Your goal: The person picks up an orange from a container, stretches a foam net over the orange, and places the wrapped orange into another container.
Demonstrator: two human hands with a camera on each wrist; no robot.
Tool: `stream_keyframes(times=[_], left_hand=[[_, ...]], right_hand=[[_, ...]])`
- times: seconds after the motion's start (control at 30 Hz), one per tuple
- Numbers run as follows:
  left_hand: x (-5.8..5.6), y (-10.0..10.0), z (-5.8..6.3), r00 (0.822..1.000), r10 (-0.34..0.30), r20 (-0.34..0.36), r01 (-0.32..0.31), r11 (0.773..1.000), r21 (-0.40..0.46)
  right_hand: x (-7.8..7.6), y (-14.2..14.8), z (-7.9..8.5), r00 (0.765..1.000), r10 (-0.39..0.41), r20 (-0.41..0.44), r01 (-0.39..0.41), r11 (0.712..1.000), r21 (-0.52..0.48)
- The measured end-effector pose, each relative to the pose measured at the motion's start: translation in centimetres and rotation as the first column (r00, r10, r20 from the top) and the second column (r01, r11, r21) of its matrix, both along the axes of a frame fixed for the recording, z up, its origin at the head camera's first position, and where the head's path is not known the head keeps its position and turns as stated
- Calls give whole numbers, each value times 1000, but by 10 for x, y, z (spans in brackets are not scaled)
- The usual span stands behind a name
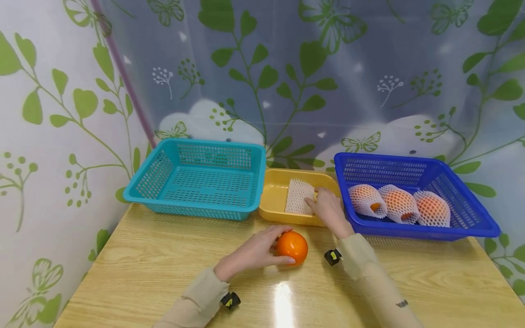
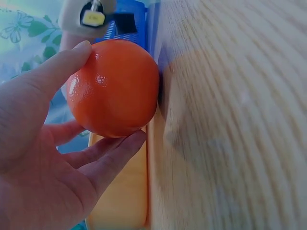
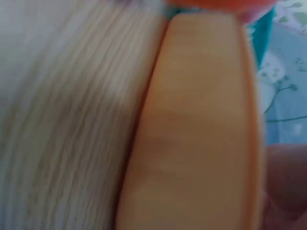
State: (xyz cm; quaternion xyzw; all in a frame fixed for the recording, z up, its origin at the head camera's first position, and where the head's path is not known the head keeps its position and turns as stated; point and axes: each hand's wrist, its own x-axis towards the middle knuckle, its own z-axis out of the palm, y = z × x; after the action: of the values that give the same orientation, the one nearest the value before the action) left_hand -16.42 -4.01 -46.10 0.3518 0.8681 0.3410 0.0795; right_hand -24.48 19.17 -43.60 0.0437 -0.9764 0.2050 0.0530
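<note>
A round, glossy orange [image 1: 292,248] is on the wooden table in front of the yellow tray [image 1: 272,218]. My left hand [image 1: 260,248] grips it from the left, thumb on the near side and fingers on the far side. In the left wrist view the orange [image 2: 115,88] sits between thumb and fingertips. My right hand [image 1: 328,209] reaches into the yellow tray, with thumb and index finger at the right edge of a white foam net sleeve [image 1: 298,196]; I cannot tell whether they pinch it. The right wrist view shows mostly the tray's outer wall [image 3: 192,120].
To the left of the tray stands a turquoise basket [image 1: 193,205] with nothing in it. A blue basket [image 1: 410,230] at the right holds three fruits in foam nets [image 1: 398,203]. Behind them hangs a leaf-patterned curtain [image 1: 266,91].
</note>
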Motion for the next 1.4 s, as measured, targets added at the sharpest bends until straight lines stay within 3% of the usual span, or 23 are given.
stream_keyframes(times=[0.2,0.33,0.47,0.77,1.0,1.1,1.2,1.3,1.4], left_hand=[[3,0,1,1000,-4,16,4,1000,-5],[4,0,3,1000,11,7,-10,1000,-27],[4,-1,3,1000,15,-2,-15,999,-39],[4,-1,3,999,38,-5,-39,999,-39],[2,-2,8,997,66,27,-66,998,-14],[1,-3,12,995,79,59,-83,995,61],[-1,-2,16,992,109,69,-120,977,177],[-4,1,20,986,155,64,-167,941,293],[-7,6,23,973,192,129,-228,889,397]], right_hand=[[-13,0,-7,986,-57,156,57,998,3],[-17,0,-9,975,-72,211,77,997,-17],[-18,1,-9,975,-68,211,84,994,-69],[-11,1,3,1000,-28,7,28,991,-131],[2,-3,23,976,-27,-215,-20,977,-215],[9,-3,31,955,-34,-293,-53,957,-285],[17,-3,39,942,-50,-331,-81,925,-372],[27,-3,44,941,-59,-333,-110,877,-467],[36,-6,46,946,-57,-318,-142,811,-568]])
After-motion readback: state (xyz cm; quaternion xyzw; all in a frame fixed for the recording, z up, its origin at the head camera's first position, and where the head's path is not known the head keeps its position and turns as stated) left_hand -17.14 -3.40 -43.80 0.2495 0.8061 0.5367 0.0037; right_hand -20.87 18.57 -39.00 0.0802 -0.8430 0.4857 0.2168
